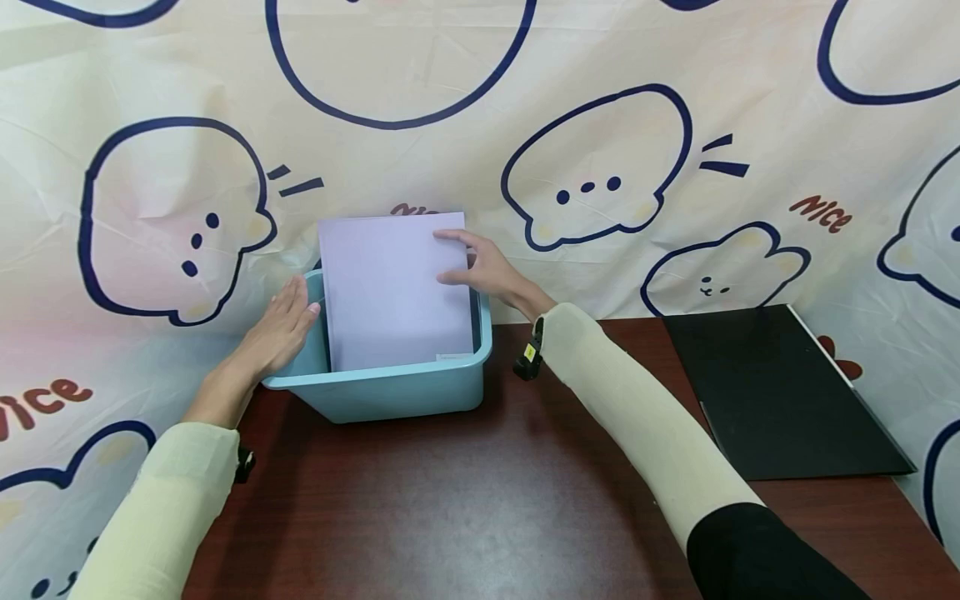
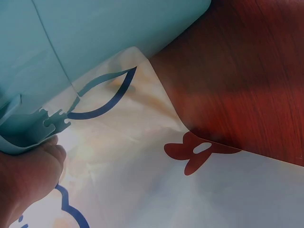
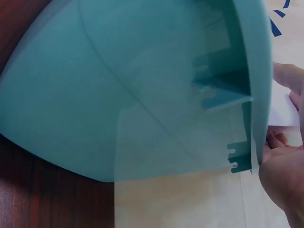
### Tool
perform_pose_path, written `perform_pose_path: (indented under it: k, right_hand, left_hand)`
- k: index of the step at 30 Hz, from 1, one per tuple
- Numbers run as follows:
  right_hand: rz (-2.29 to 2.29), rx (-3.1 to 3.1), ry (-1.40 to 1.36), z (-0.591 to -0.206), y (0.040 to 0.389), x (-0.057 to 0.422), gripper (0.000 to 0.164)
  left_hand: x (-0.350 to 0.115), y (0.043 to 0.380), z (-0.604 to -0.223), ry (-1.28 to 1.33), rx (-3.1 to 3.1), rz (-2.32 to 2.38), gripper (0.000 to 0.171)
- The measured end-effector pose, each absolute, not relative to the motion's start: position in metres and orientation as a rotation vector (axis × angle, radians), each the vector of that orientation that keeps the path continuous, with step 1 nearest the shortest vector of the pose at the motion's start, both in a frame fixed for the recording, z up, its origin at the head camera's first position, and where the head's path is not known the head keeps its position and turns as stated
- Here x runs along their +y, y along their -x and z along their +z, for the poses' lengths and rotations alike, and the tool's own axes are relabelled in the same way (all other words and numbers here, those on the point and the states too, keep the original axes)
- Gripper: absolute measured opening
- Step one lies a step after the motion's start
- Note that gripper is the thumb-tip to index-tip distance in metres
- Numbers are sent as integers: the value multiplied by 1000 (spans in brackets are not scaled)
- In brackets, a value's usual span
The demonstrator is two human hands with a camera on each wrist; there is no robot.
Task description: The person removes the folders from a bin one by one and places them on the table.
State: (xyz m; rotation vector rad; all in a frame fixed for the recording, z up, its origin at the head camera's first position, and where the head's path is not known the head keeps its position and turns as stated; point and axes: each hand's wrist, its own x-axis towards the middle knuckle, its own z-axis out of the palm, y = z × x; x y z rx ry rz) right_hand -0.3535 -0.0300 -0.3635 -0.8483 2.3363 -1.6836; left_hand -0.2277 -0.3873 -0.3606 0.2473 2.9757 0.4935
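A light blue plastic bin (image 1: 386,396) stands on the table against the patterned cloth. Inside it, a pale white booklet or stack of sheets (image 1: 393,292) leans upright, its top above the rim and a small label near its lower right corner. Dark edges show beside it within the bin. My left hand (image 1: 279,327) lies along the bin's left rim with straight fingers, holding nothing. My right hand (image 1: 491,267) is at the right edge of the sheets, index finger and thumb apart over their front face. In the right wrist view, the bin's rim partly hides this hand.
A flat black folder (image 1: 787,392) with a pale edge lies on the right of the brown table (image 1: 465,500). Cloth with cartoon drawings (image 1: 420,167) hangs behind the table and along both sides. Both wrists wear dark straps.
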Motion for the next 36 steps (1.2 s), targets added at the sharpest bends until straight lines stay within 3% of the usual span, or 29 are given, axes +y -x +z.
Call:
perform_pose_path:
  k: [15,36]
  right_hand:
    - [-1609,2343,965,-363,353,-32,85]
    - [-1588,2414,920,-364,352,-35,93]
  left_hand:
    - [-387,227,-361,-251,2984,510,74]
    - [-388,228,-362,-252,2982,516,73]
